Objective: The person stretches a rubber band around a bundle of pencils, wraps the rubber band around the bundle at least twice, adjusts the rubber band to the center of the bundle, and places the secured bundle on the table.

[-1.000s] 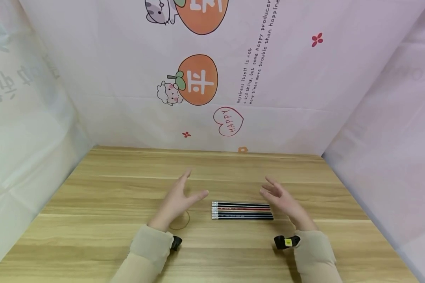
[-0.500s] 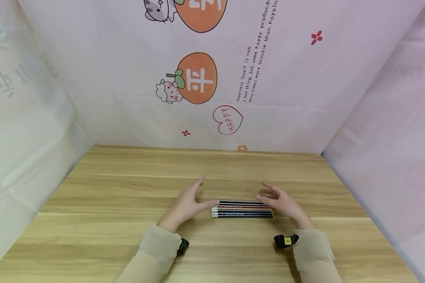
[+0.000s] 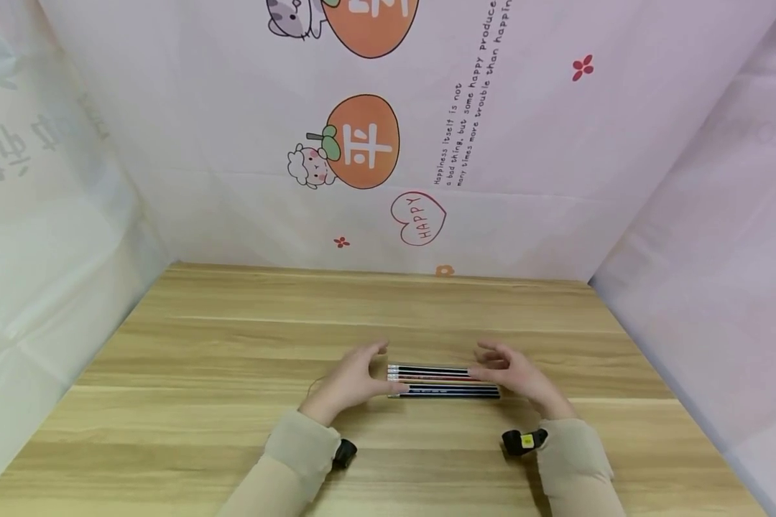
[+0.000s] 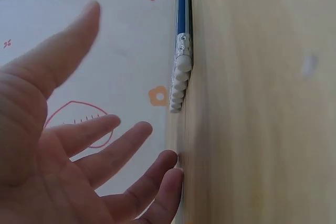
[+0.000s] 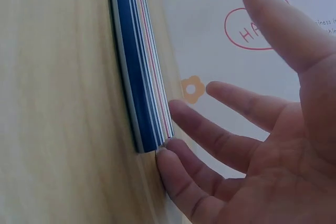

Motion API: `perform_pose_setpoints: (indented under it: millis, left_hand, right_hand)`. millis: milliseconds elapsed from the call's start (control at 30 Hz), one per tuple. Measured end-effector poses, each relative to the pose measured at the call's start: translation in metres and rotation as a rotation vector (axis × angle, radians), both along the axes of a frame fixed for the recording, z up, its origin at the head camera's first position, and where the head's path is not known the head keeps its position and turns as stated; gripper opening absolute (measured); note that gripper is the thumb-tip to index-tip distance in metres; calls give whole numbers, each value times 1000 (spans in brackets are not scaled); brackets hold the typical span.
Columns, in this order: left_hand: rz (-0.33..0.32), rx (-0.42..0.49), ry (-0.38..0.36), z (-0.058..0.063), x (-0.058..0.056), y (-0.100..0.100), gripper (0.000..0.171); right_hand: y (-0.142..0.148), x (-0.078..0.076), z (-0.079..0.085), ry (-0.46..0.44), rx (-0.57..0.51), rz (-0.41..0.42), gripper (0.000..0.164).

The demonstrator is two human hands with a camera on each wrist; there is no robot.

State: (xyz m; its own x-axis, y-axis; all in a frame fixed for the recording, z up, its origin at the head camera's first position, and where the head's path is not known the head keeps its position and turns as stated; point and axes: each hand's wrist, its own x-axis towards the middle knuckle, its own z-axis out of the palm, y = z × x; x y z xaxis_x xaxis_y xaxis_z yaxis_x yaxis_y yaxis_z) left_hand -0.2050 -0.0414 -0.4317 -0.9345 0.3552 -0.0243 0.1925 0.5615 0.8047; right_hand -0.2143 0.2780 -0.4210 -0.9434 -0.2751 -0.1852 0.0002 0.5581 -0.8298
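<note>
Several pencils (image 3: 453, 392) lie side by side on the table, dark blue or black with a red one among them. Their white eraser ends (image 4: 181, 77) point left and line up closely. At that end is my left hand (image 3: 356, 377), fingers spread and slightly bent, its thumb raised above the pencils in the left wrist view. My right hand (image 3: 516, 373) is at the opposite end, fingers loosely bent and thumb lifted. In the right wrist view its lower fingertips (image 5: 170, 156) appear to touch the pencil ends. Neither hand grips anything.
Part of a thin tan loop (image 3: 310, 388) shows on the wooden table (image 3: 233, 301) beside my left wrist. Printed white cloth (image 3: 524, 215) hangs behind the table and at both sides. A black wrist camera (image 3: 520, 441) sits on each sleeve.
My left hand has moved right and nearer to me, its thumb coming over the eraser ends. The right hand has shifted slightly in toward the pencils. The pencils lie nearly as before.
</note>
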Motion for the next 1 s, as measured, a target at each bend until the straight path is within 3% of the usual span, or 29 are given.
perform_pose_setpoints:
  millis: [400,1000]
  left_hand:
    - [19,10,-45,0,-6,7,80]
    - [42,-112,39,-9,-8,20,71]
  right_hand:
    - [2,2,0,-15,30,-5,79]
    - [10,-2,-8,14,40,82,82]
